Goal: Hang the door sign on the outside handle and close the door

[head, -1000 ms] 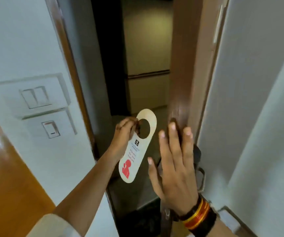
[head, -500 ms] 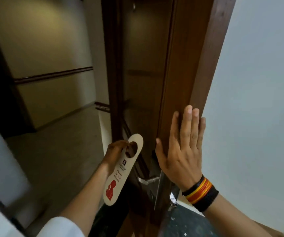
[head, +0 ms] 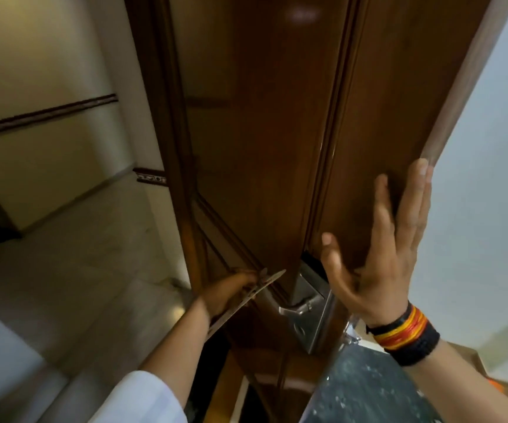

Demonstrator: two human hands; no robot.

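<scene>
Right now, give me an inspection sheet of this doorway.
Surface: no worktable; pale tiled corridor floor beyond the doorway.
Job's things: wooden door stands open, seen edge-on; metal handle on its lock plate carries nothing; door sign seen nearly edge-on, just left of the handle, not yet hung.
Clutter: nothing seen.
Hands: left hand grips the sign; right hand open, fingers spread, palm on the door edge above the lock, with banded wristbands.
Cables: nothing seen.
Surroundings: beige corridor wall with a dark rail; white wall at right.
</scene>
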